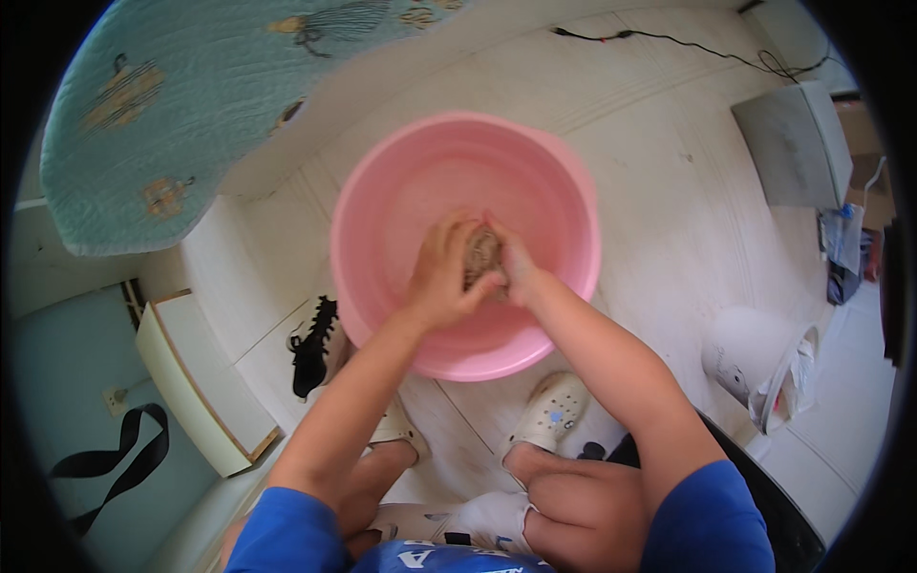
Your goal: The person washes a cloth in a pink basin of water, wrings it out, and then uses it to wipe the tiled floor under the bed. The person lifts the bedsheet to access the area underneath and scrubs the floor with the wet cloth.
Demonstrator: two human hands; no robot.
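Over a round pink plastic basin (458, 362) on the floor, both my hands are pressed around a small, bunched brown item (482, 256). It looks like wrinkled cloth, but blur and fingers hide much of it. My left hand (445, 276) covers its left side, fingers pointing up the picture and thumb reaching across the front. From the right, my right hand (517, 265) grips the other side. The basin's inside is smooth pink; whether it holds water I cannot tell.
Cream clogs (550, 408) are on my feet. A black-and-white shoe (314, 351) stands against the basin's left. Teal quilted bedding (165, 129) overhangs the upper left. A white bin (745, 358), a grey box (791, 147) and a black cable (688, 46) lie rightward.
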